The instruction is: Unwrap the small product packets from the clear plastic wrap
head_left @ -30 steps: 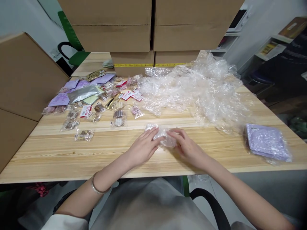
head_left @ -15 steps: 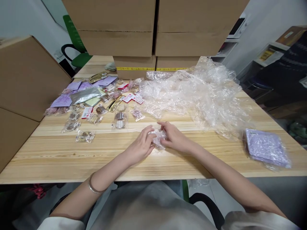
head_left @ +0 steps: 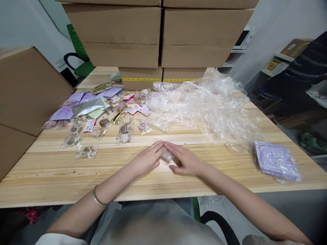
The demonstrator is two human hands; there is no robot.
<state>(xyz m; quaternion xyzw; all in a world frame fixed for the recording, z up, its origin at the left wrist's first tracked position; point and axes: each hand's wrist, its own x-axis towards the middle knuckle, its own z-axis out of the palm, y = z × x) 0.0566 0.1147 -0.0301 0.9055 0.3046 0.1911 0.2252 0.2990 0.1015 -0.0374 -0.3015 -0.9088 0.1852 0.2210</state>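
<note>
Between my hands a small bundle of clear bubble wrap (head_left: 168, 156) lies on the wooden table, largely covered by my fingers; what is inside it cannot be made out. My left hand (head_left: 148, 158) rests against its left side with the fingers stretched out. My right hand (head_left: 187, 160) reaches over it from the right, fingers straight and thumb held apart. The fingertips of both hands meet above the bundle. Left of them, small clear packets (head_left: 125, 132) lie flat on the tabletop.
A large heap of crumpled clear plastic wrap (head_left: 204, 105) lies behind my hands. Purple pouches (head_left: 62, 113) and a silver pouch (head_left: 88, 107) are piled at the back left. A wrapped purple pack (head_left: 277, 160) sits at right. Cardboard boxes (head_left: 138, 37) stand at the back and left.
My fingers have straightened from a bent grip around the bundle and now meet over its top. My right thumb has come away from it. The view has tilted up slightly.
</note>
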